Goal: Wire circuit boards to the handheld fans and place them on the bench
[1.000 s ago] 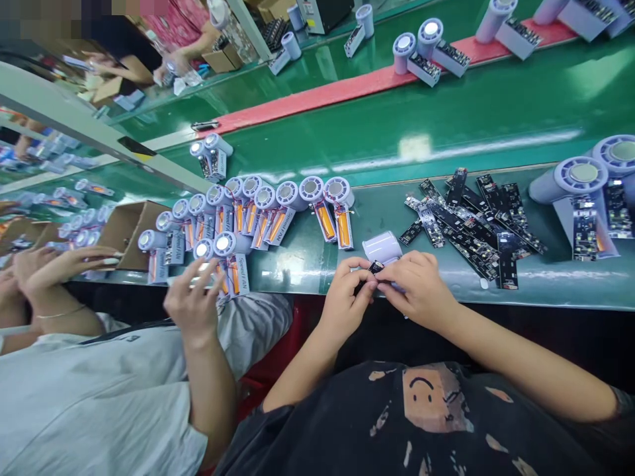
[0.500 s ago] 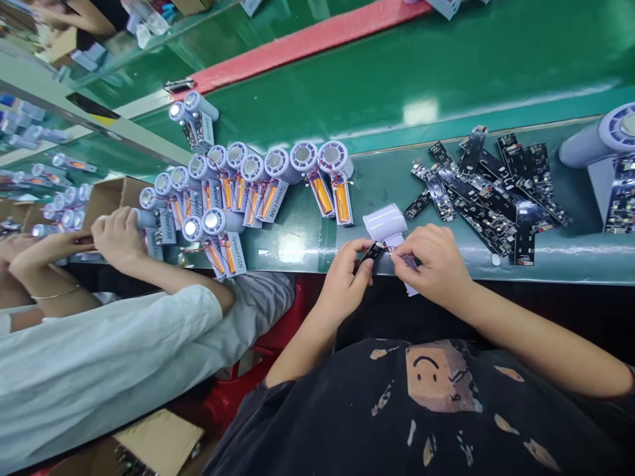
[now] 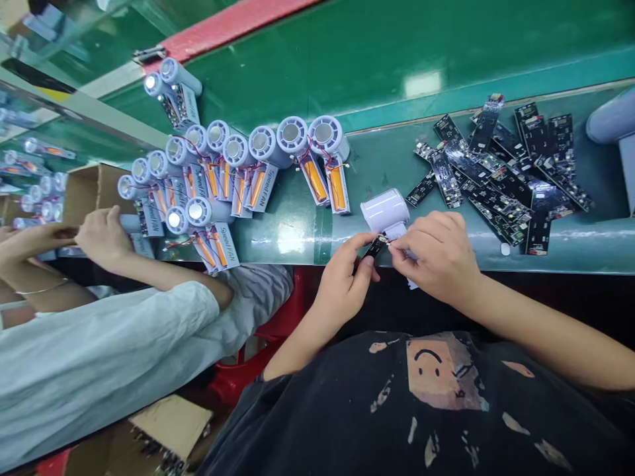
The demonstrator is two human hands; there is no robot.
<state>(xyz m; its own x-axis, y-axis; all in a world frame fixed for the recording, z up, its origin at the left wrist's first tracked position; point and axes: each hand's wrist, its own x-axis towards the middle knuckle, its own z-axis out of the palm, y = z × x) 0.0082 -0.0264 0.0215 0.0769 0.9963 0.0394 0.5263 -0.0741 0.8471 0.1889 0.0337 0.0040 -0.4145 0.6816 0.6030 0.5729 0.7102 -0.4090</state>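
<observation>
At the bench edge my left hand (image 3: 348, 274) pinches a small black circuit board (image 3: 376, 247) between thumb and fingers. My right hand (image 3: 435, 252) is closed at the board's upper end, its fingertips around what looks like a thin wire connector (image 3: 388, 242). Just beyond both hands lies a pale lilac handheld fan (image 3: 385, 210), its round head on the bench and its handle running down behind my right fingers. Part of that handle is hidden. To the right is a heap of black circuit boards (image 3: 501, 175).
Several lilac fans with orange batteries and red wires (image 3: 317, 178) stand in rows on the left. A co-worker's hand (image 3: 105, 239) is beside a cardboard box (image 3: 96, 192). Another fan (image 3: 612, 129) stands far right. A small white disc (image 3: 505, 249) lies near the edge.
My right fingertips have come closer to the upper end of the circuit board, and the two hands nearly meet there. The camera view has shifted slightly.
</observation>
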